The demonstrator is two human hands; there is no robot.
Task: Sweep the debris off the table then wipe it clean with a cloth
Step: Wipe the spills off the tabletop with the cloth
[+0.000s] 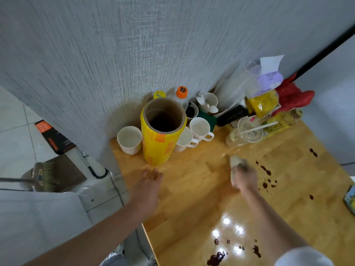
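The wooden table (192, 189) carries dark brown spill drops (266, 170) on its right side and more dark drops (217, 258) near the front edge. My right hand (245, 176) is blurred and grips a pale cloth (235, 162), pressed on the tabletop just left of the drops. My left hand (148, 181) hovers over the table's left part, near the yellow roll, with fingers loosely apart and nothing in it.
A tall yellow film roll (161, 131) stands at the back left among several white cups (129, 140). Bottles, a plastic cup (249, 131), bags and a red cloth (292, 96) crowd the back right. A broom (46, 176) lies on the floor to the left.
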